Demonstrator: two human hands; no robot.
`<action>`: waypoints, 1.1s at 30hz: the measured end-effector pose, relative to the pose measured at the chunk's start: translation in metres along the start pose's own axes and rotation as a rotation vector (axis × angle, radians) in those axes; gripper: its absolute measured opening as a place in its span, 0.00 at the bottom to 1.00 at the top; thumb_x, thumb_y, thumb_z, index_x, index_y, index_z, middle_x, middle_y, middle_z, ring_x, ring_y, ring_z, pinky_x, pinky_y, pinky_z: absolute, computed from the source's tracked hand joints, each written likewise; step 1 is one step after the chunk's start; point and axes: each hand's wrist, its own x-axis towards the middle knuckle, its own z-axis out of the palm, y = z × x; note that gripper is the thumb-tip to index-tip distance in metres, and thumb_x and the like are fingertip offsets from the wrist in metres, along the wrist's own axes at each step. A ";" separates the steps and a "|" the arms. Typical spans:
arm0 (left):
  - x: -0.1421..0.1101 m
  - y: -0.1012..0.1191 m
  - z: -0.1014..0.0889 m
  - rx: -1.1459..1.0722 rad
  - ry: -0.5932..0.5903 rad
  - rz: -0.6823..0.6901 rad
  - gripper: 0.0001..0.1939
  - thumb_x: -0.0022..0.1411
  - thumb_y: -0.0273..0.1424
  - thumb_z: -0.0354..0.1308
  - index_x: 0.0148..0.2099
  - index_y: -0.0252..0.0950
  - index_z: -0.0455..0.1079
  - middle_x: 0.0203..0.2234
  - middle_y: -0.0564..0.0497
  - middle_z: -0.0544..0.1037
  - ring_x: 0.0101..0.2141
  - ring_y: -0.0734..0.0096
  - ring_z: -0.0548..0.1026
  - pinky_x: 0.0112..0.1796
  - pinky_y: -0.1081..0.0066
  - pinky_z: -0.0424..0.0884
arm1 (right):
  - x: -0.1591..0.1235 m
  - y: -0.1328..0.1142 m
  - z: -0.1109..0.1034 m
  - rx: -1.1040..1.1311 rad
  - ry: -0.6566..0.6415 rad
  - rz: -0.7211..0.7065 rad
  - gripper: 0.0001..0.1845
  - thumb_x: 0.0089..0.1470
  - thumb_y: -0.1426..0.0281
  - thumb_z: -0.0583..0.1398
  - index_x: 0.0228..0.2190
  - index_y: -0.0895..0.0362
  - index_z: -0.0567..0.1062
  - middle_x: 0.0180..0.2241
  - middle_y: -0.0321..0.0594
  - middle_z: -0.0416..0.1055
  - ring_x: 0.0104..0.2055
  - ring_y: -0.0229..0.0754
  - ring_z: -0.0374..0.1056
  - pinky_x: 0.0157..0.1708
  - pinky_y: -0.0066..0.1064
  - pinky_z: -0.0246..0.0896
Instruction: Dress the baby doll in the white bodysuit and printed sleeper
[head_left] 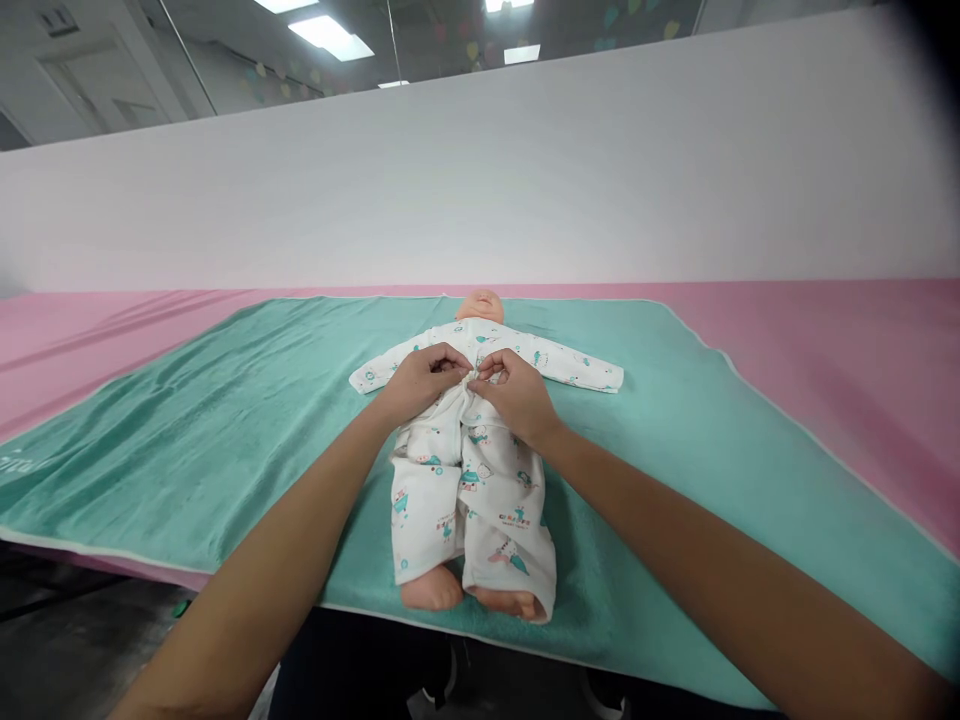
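A baby doll lies on its back, head away from me, its feet toward the near table edge. It wears a white printed long-sleeved top and matching white trousers. My left hand and my right hand meet at the doll's middle, fingertips pinched on the front of the clothing near the waist. The small part between the fingers, perhaps a tie or fastening, is too small to make out. Both sleeves stretch out sideways, and the doll's bare feet stick out of the trouser legs.
A teal towel with a pale edge lies under the doll, wrinkled on the left. Beneath it is a pink table cover. A white wall rises behind, with glass above it. The table's front edge is close to my body.
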 end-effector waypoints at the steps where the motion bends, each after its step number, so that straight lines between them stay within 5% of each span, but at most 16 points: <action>1: 0.000 0.000 -0.001 0.000 -0.011 0.013 0.09 0.52 0.33 0.54 0.35 0.36 0.71 0.30 0.51 0.72 0.28 0.73 0.67 0.27 0.74 0.60 | 0.000 0.000 0.000 -0.021 0.023 -0.005 0.12 0.41 0.64 0.62 0.30 0.54 0.69 0.30 0.32 0.69 0.29 0.36 0.60 0.32 0.31 0.54; 10: 0.000 -0.004 -0.005 -0.048 -0.026 0.021 0.06 0.49 0.26 0.48 0.30 0.36 0.66 0.22 0.56 0.66 0.22 0.78 0.59 0.24 0.76 0.55 | -0.002 0.004 -0.001 -0.060 0.073 -0.066 0.09 0.50 0.62 0.57 0.28 0.54 0.68 0.27 0.33 0.68 0.27 0.36 0.59 0.31 0.30 0.54; 18: -0.008 -0.014 0.004 -0.297 0.188 0.079 0.02 0.44 0.24 0.50 0.24 0.34 0.62 0.26 0.52 0.70 0.27 0.74 0.67 0.33 0.72 0.64 | -0.027 -0.007 -0.017 -0.256 -0.013 -0.297 0.05 0.54 0.68 0.52 0.31 0.55 0.68 0.36 0.38 0.66 0.31 0.36 0.60 0.37 0.31 0.57; 21: -0.056 -0.013 -0.001 -0.171 0.352 0.054 0.02 0.48 0.25 0.50 0.26 0.35 0.63 0.27 0.52 0.71 0.31 0.72 0.69 0.36 0.70 0.65 | -0.066 -0.018 -0.035 -0.283 -0.077 -0.320 0.06 0.56 0.69 0.52 0.35 0.55 0.68 0.42 0.42 0.65 0.41 0.40 0.63 0.40 0.33 0.59; 26: -0.174 -0.001 -0.024 0.296 0.645 0.091 0.05 0.54 0.24 0.50 0.28 0.37 0.63 0.31 0.53 0.72 0.37 0.68 0.71 0.43 0.64 0.66 | -0.155 -0.032 -0.084 -0.488 -0.148 -0.358 0.08 0.56 0.70 0.52 0.39 0.53 0.68 0.50 0.42 0.64 0.51 0.45 0.61 0.48 0.39 0.59; 29: -0.243 -0.004 -0.036 0.542 0.792 0.062 0.05 0.54 0.25 0.53 0.32 0.41 0.64 0.38 0.55 0.71 0.45 0.61 0.68 0.51 0.54 0.61 | -0.210 -0.026 -0.109 -0.609 0.060 -0.344 0.09 0.54 0.73 0.55 0.38 0.51 0.69 0.49 0.41 0.66 0.49 0.47 0.63 0.48 0.42 0.59; 31: -0.291 -0.016 -0.034 0.605 0.740 -0.115 0.08 0.54 0.29 0.55 0.38 0.45 0.65 0.43 0.56 0.69 0.51 0.56 0.65 0.54 0.51 0.58 | -0.252 -0.011 -0.121 -0.693 0.278 -0.321 0.10 0.50 0.73 0.59 0.37 0.51 0.70 0.47 0.43 0.67 0.48 0.50 0.64 0.49 0.47 0.57; 33: -0.340 -0.036 -0.020 0.540 0.690 -0.302 0.13 0.53 0.35 0.58 0.42 0.44 0.63 0.48 0.51 0.65 0.52 0.54 0.63 0.51 0.53 0.64 | -0.296 0.010 -0.128 -0.762 0.366 -0.224 0.11 0.47 0.71 0.61 0.36 0.52 0.71 0.45 0.45 0.67 0.45 0.52 0.65 0.47 0.50 0.57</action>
